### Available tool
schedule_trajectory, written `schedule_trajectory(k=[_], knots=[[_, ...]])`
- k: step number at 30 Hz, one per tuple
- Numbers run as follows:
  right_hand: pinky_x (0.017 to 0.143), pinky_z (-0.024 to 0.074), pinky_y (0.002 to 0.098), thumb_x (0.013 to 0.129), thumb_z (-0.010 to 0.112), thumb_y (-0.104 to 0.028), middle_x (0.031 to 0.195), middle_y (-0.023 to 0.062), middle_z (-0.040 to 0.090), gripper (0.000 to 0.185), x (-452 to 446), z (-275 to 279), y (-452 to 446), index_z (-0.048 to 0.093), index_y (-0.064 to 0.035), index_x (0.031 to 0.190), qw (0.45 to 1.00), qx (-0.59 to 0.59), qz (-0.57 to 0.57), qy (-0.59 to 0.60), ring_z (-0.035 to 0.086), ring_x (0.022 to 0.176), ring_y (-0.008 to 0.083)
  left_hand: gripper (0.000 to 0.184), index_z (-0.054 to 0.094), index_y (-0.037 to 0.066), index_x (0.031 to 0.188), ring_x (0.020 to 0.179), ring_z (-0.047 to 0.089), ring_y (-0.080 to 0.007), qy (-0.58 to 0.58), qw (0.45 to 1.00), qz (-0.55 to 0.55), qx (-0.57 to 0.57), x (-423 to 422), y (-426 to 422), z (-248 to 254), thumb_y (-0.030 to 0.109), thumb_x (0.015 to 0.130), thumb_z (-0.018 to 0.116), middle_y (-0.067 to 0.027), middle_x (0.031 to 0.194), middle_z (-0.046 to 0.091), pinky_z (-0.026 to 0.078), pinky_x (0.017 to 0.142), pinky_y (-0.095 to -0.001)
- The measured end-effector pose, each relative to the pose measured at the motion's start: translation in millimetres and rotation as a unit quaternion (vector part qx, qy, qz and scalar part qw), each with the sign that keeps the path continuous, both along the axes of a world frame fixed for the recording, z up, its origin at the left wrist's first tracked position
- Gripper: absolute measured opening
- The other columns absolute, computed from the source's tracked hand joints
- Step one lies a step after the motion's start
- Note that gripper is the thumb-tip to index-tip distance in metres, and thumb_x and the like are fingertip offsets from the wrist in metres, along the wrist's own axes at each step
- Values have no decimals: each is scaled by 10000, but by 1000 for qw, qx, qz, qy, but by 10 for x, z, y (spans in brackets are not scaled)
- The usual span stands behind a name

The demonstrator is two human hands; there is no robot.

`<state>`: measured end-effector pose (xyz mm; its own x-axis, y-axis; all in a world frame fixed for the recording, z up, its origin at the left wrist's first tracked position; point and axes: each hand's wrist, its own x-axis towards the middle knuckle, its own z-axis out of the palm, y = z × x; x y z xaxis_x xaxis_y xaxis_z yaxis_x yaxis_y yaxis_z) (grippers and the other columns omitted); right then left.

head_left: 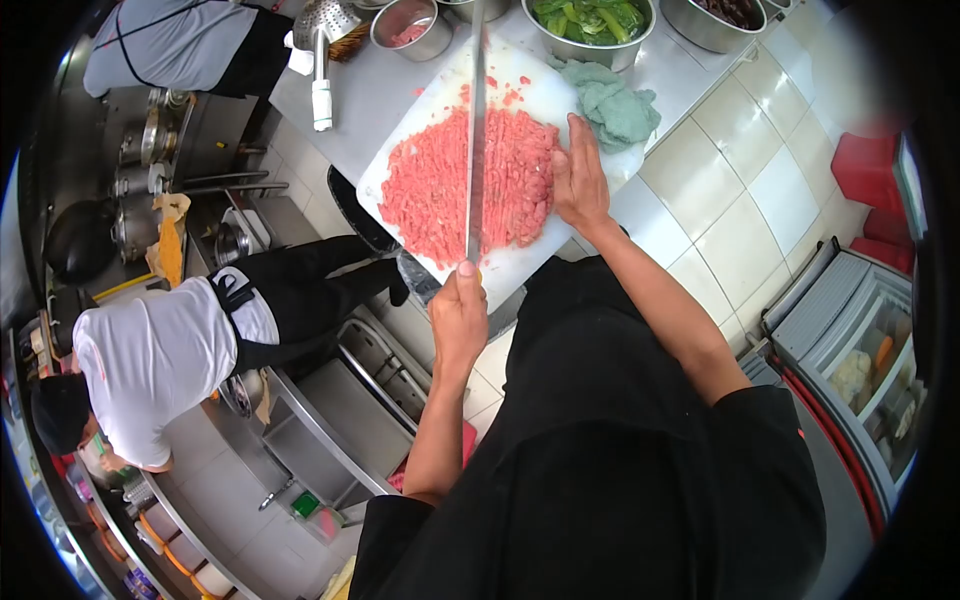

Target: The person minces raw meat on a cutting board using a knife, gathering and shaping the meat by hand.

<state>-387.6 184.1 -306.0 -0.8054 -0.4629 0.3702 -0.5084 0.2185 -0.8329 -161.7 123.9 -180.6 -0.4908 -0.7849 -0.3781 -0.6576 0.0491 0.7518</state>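
Observation:
My left hand [460,315] is closed around the handle of a long knife [475,150], whose blade reaches away from me over the minced meat. The pink minced meat [425,185] is spread in a ridged mound on a white cutting board [545,75], with small bits scattered toward the far side. My right hand [582,180] rests at the right edge of the mound, fingers stretched out and together, holding nothing. Just beyond it, a crumpled green cloth [610,100] lies by the board's edge.
Behind the board stand a metal pot [412,30] with some meat, a bowl of green vegetables [590,45] and a pan of dark food [715,25]. A perforated ladle [322,70] lies at left. One co-worker [165,355] bends at the left counter; another [180,45] stands farther back.

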Motion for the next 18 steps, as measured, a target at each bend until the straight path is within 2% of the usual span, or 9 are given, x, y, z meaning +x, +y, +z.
schedule_trajectory(k=[1,3,4,5,7,10,13,14,18], knots=[[1162,303,483,1059,373,-415,1465,319,404,646,13,-2,16,328,77,1476,1000,4,-3,-10,367,1389,467,614,592,-35,740,584,532,-131,52,999,2,0,28,18,5,452,1067,411,-85,580,532,445,560,-343],[1163,302,481,1060,367,-425,1469,317,402,652,5,7,2,327,74,1478,1000,4,-8,-21,366,1390,467,578,572,-34,738,576,539,-181,130,990,-6,-47,119,76,-450,418,1067,426,-112,588,535,450,565,-368],[1165,299,480,1061,362,-430,1471,317,400,656,-13,14,-23,326,75,1478,1000,-5,-6,-20,365,1390,468,670,571,-23,686,566,542,-168,33,995,-38,-85,101,46,-588,527,1043,434,-74,578,537,437,535,-353],[1167,296,479,1062,357,-434,1473,316,398,659,-10,23,-19,325,75,1479,1000,-10,-7,-21,365,1390,469,699,569,-40,668,584,571,-201,-134,988,-68,-38,62,-68,-657,545,1032,447,-96,574,537,467,580,-383],[1170,290,478,1058,368,-437,1478,320,387,668,-54,15,18,319,78,1480,1000,-17,-7,-24,362,1391,471,718,556,-14,630,542,560,-190,-134,988,-58,-44,131,-149,-726,584,1015,456,-90,581,555,446,523,-357],[1176,277,482,1039,431,-419,1490,330,360,683,11,37,11,303,83,1484,999,-15,0,-45,350,1396,472,722,635,-55,732,627,622,-236,-94,995,-7,28,88,-128,-274,562,1035,416,-169,627,606,488,626,-393],[1187,252,496,1006,513,-370,1503,335,333,700,92,33,-18,290,87,1487,999,12,-11,-46,323,1411,470,736,611,-28,684,558,570,-166,-16,994,75,79,102,-232,-70,611,1011,449,-78,597,570,439,532,-331],[1191,241,501,993,537,-350,1505,336,327,706,146,8,-71,288,88,1488,999,19,-10,-41,312,1417,468,706,569,13,666,474,489,-114,12,992,93,80,103,-266,-31,625,1001,458,-22,570,503,367,442,-288],[1211,195,513,954,580,-235,1518,305,330,691,252,-59,-342,283,79,1493,997,78,-23,14,281,1435,458,714,512,51,701,407,418,-96,9,985,132,114,260,-368,-3,697,983,392,-9,536,458,336,375,-265]])
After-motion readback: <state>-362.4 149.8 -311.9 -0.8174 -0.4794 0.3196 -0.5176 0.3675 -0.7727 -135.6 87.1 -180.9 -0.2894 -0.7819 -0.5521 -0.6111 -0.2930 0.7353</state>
